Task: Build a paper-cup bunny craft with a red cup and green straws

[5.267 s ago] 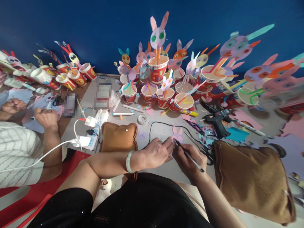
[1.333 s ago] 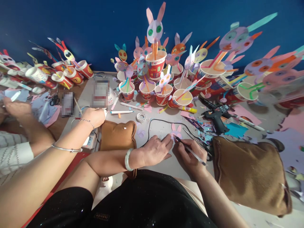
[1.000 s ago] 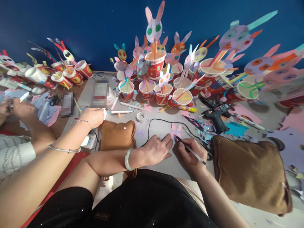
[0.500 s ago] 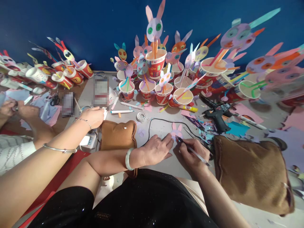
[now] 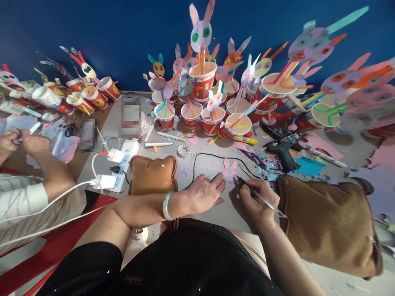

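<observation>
A small paper rabbit head, with pink ears and a lilac face, lies on the table in front of me. My left hand rests flat, its fingers stretched out and the fingertips at the cutout's left edge. On the other side, my right hand is closed around a clear-barrelled pen with a dark front end. The pen's tip is by the right edge of the rabbit's face; I cannot tell whether it touches the paper.
Red paper cups with paper animals stand along the blue wall. Around me lie a brown cushion, a tan cushion, a black glue gun, a tape roll and a power strip. Another person's hands are at far left.
Another person's arm, which reached across from the left, is out of view, uncovering the power strip and cables. My right hand with the pen has shifted slightly right; my left hand stays put.
</observation>
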A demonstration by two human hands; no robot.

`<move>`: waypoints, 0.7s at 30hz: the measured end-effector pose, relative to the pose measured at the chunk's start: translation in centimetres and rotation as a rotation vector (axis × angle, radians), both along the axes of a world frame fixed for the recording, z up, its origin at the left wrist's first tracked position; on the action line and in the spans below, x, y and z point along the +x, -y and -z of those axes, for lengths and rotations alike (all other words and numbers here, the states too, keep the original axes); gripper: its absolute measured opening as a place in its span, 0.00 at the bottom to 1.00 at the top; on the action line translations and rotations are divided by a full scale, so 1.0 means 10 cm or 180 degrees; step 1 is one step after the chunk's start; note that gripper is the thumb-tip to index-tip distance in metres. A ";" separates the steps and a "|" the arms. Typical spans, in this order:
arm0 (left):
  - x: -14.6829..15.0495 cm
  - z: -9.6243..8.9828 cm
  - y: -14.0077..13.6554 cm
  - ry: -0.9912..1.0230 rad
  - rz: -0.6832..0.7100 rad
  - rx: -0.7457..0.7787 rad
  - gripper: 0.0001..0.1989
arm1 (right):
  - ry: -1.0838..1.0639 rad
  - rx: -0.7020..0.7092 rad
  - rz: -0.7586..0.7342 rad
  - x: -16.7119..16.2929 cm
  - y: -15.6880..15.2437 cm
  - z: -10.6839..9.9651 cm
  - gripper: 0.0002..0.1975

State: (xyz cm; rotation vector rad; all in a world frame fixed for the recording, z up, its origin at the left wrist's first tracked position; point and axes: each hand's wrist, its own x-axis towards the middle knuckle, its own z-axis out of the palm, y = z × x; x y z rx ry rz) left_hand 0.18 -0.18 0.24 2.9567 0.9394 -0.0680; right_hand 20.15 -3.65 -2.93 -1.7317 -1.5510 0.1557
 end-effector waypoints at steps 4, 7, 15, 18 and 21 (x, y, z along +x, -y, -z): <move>0.00 -0.01 0.00 -0.0004 0.0007 -0.0037 0.28 | 0.0083 -0.0037 0.0039 0.00 -0.01 0.01 0.03; 0.00 -0.01 0.00 0.0002 0.0014 -0.0040 0.28 | 0.0094 -0.0100 0.0037 0.00 -0.01 0.02 0.03; 0.00 -0.01 0.00 0.0029 0.0027 0.0024 0.29 | 0.0142 0.0014 -0.0112 0.02 -0.01 0.03 0.03; -0.01 -0.01 0.00 0.0030 0.0036 0.0037 0.29 | 0.0131 -0.0010 -0.0125 0.03 -0.02 0.04 0.02; 0.00 -0.02 0.00 0.0019 0.0038 0.0039 0.29 | 0.0110 -0.0030 -0.0127 0.03 -0.03 0.03 0.02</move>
